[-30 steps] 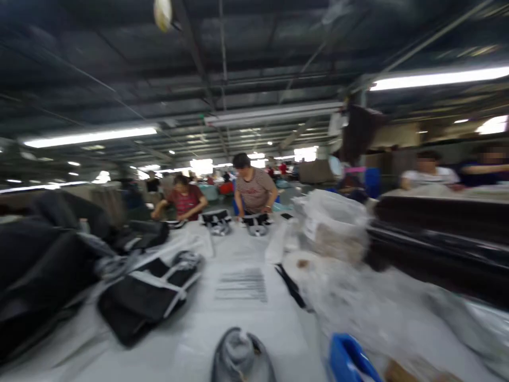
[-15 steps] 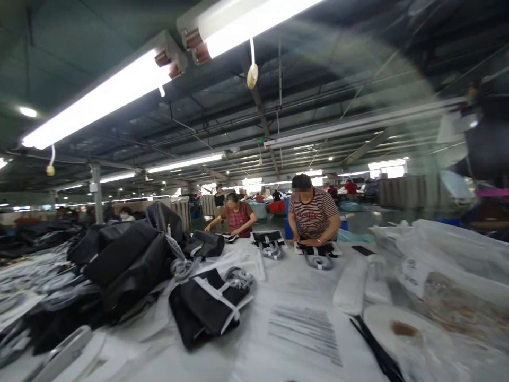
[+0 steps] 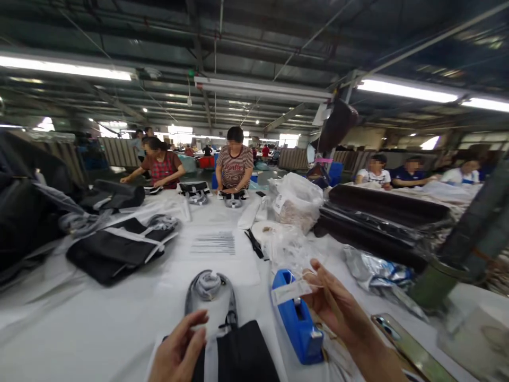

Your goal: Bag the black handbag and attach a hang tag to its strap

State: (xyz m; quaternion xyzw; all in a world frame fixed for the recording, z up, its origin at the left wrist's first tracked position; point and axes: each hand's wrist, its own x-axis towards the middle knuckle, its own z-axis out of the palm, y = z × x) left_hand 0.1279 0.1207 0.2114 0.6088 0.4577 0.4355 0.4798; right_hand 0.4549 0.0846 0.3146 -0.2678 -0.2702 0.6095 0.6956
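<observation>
At the bottom of the view lies a black bag (image 3: 246,353) with a pale strip across it and grey looped handles (image 3: 231,297), padded with wrapping inside the loop. My left hand (image 3: 178,347) is over the bag's left side, fingers curved and apart, holding nothing. Fingertips of my right hand (image 3: 338,302) pinch the thin string of a white hang tag (image 3: 292,292). The tag hangs in front of a blue tape dispenser (image 3: 296,323), which stands to the right of the bag.
Another black bag (image 3: 119,246) lies at left, near a dark heap (image 3: 27,207). Black strips (image 3: 255,243), clear plastic bags (image 3: 296,201), wrapped dark rolls (image 3: 382,223) and a phone (image 3: 413,345) are on the table. Co-workers (image 3: 234,164) work across it.
The view has swung right and downward. Both my hands, the near bag and the tape dispenser now show; my right hand has the tag's string in its fingers.
</observation>
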